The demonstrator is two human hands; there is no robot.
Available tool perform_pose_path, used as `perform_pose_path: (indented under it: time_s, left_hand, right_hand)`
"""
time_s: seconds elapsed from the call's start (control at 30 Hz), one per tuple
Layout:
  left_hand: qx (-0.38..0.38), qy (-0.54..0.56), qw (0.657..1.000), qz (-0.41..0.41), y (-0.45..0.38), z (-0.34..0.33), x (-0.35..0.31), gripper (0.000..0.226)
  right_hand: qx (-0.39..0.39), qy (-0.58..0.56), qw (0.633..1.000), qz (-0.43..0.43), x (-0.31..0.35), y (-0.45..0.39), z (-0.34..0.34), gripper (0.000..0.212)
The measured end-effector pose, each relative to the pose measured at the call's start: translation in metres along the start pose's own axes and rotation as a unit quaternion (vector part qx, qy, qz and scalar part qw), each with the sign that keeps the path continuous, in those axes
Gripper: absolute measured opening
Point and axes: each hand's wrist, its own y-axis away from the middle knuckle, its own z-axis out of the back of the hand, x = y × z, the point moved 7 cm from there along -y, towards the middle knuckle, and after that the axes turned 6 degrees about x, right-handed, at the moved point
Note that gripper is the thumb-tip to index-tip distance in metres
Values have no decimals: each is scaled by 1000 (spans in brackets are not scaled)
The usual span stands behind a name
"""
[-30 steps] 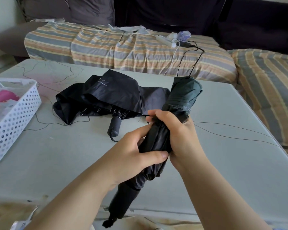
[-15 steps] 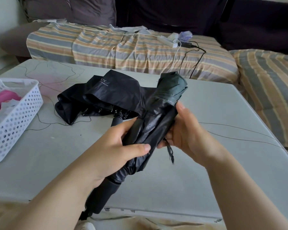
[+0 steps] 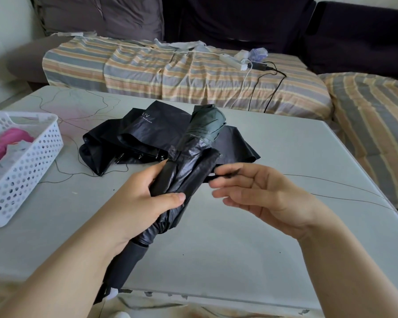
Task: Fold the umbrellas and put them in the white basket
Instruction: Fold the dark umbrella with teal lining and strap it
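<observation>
Two hands: L hand (image 3: 145,198) grip clamps umbrella (image 3: 186,171), R hand (image 3: 262,193) blurred, strap grip unclear.

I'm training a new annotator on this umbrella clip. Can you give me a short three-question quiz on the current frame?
1. True or false: the white basket stands at the table's left side.
2. Which hand grips the rolled umbrella? A) left hand B) right hand C) both
3. Fill in: the unfolded black umbrella lies on the ____, behind the rolled one.

Key: 1 true. 2 A; the right hand's fingers are at a blurred dark strap beside the roll, and whether they pinch it cannot be told. 3 table.
</observation>
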Motion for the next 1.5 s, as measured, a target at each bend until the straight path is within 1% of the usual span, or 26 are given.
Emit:
perform_pose_path:
  time_s: [0.03, 0.1, 0.17, 0.23, 0.3, 0.37, 0.43, 0.53, 0.6, 0.73, 0.8, 0.83, 0.93, 1.0, 1.07, 1.1, 1.13, 1.2, 1.27, 1.33, 1.37, 1.4, 1.43, 1.5]
  left_hand:
    - [-2, -2, 1000, 2, 0, 0, 0, 33]
    - [-10, -2, 1000, 9, 0, 1, 1, 31]
    - [-16, -3, 1000, 15, -1, 1, 1, 31]
    - [-18, -2, 1000, 21, -1, -1, 1, 31]
    - [-19, -1, 999, 27, 0, -2, 1, 30]
    - [-15, -7, 999, 32, 0, -3, 1, 30]
    - [-11, -21, 999, 33, 0, -6, 2, 35]
    - [-8, -43, 999, 32, -1, -11, 3, 41]
    - [1, -54, 998, 29, -1, -16, 4, 43]
    - [10, -75, 997, 23, -2, -22, 5, 49]
    - [10, -79, 997, 20, -3, -22, 6, 49]
    - [9, -79, 997, 19, -3, -22, 6, 48]
    - [9, -74, 997, 16, -3, -20, 6, 48]
    - [7, -80, 997, 11, -3, -19, 5, 46]
    - [9, -87, 996, 10, -3, -18, 5, 44]
    - [12, -88, 996, 10, -3, -18, 6, 45]
    - [17, -89, 996, 11, -3, -18, 7, 46]
    - [32, -98, 995, 8, -2, -19, 7, 48]
    - [48, -109, 993, 4, -2, -22, 8, 51]
    - [60, -127, 990, -2, -2, -25, 7, 54]
    - [68, -144, 987, -9, -2, -27, 5, 54]
    - [77, -163, 984, -15, -2, -30, 5, 55]
    - [84, -176, 981, -19, -1, -32, 4, 57]
    - [88, -195, 977, -20, 0, -35, 5, 60]
  right_hand:
    - [-8, 19, 1000, 11, 1, 1, 1, 30]
    - [-60, 87, 993, 43, 7, 1, 4, 21]
    - [-124, 193, 970, 83, 16, 2, 7, 16]
    - [-158, 256, 946, 121, 24, 5, 8, 21]
    - [-171, 262, 940, 138, 30, 9, 9, 23]
    - [-172, 279, 937, 120, 31, 12, 8, 19]
    - [-177, 296, 932, 111, 31, 15, 6, 16]
    - [-221, 295, 919, 141, 35, 18, 3, 15]
    - [-237, 282, 918, 149, 37, 18, 1, 16]
    - [-176, 251, 945, 118, 34, 13, -5, 27]
    - [-145, 239, 955, 100, 31, 10, -6, 29]
    - [-133, 230, 959, 98, 30, 10, -6, 27]
    - [-90, 186, 973, 99, 29, 11, -8, 13]
    - [-61, 159, 982, 85, 27, 12, -10, 18]
    - [-73, 161, 981, 79, 28, 12, -9, 17]
    - [-91, 182, 975, 85, 30, 12, -8, 14]
    - [-115, 226, 963, 96, 33, 13, -5, 13]
    - [-152, 354, 914, 127, 42, 16, -4, 16]
    - [-154, 440, 871, 158, 49, 18, -9, 19]
    - [-137, 488, 842, 183, 52, 17, -18, 12]
    - [-131, 512, 827, 189, 51, 15, -22, 6]
    - [-131, 534, 814, 188, 48, 12, -23, 5]
    - [-133, 548, 805, 185, 45, 9, -23, 8]
    - [-137, 558, 799, 178, 42, 4, -20, 11]
